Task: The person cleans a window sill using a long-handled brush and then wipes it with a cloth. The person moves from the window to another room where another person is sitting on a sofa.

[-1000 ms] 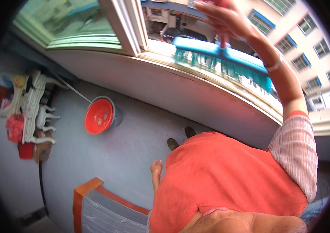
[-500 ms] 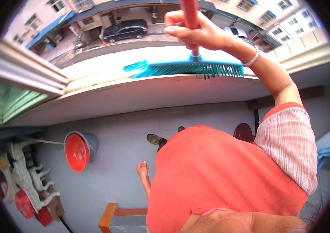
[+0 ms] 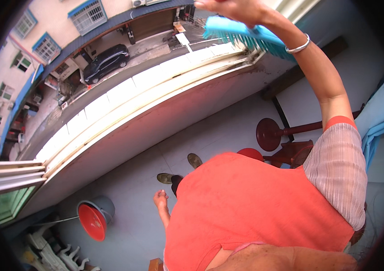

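My right hand (image 3: 237, 10), at the top edge of the view, is closed round the red handle of a broom; only a bit of the handle shows there. Beneath the hand, the broom's light blue head (image 3: 230, 25) and teal bristles hang by the right end of the window sill (image 3: 155, 83). The forearm partly covers the head, so I cannot tell whether the bristles touch the sill. My left hand (image 3: 160, 197) hangs low at my side, its fingers loosely curled with nothing seen in them.
At the lower left a red basin (image 3: 92, 222) sits tilted in a grey bucket (image 3: 106, 207). Dark red stands (image 3: 268, 134) and a light blue cloth (image 3: 377, 131) are at the right. An opened window pane (image 3: 9, 203) is left; outside are a street and a dark car (image 3: 106, 62).
My view has turned to the right. The broom has shifted right along the sill, up toward its corner, with my right hand still round the handle. My left hand still hangs down.
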Available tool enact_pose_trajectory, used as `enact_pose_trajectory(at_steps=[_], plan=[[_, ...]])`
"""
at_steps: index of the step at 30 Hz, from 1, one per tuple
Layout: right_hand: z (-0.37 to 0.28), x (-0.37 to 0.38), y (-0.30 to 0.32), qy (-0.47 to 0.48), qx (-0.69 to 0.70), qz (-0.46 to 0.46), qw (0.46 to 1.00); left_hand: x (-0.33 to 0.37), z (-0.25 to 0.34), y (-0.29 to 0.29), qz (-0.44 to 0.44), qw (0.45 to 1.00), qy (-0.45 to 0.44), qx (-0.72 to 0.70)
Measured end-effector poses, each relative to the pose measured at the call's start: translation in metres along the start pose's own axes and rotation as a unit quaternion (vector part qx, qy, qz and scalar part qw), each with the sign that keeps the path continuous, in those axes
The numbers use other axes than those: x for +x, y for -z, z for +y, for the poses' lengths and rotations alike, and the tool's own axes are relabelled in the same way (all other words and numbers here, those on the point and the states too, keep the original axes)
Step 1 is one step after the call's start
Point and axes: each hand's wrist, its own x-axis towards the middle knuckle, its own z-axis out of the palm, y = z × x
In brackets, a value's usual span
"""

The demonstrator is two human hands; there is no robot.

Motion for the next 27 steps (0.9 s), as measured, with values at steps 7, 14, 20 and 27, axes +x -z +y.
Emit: enact_pose_trajectory(at_steps=[7, 14, 20, 27], plan=[[-0.04, -0.008, 0.018, 0.087, 0.038, 0.016, 0.995, -0.011, 0.017, -0.012, -0.013, 1.0, -0.006, 0.007], [-0.089, -0.015, 0.001, 0.126, 0.281, -0.072, 0.949, -0.007, 0.057, 0.009, -0.008, 0.987, -0.152, 0.042], [-0.073, 0.008, -0.072, 0.049, 0.327, -0.095, 0.939, -0.105, 0.296, 0.034, 0.41, 0.596, -0.67, 0.168], [0.008, -0.05, -0.03, -0.053, 0.132, 0.081, 0.986, -0.054, 0.435, 0.05, 0.337, 0.611, -0.684, 0.213]])
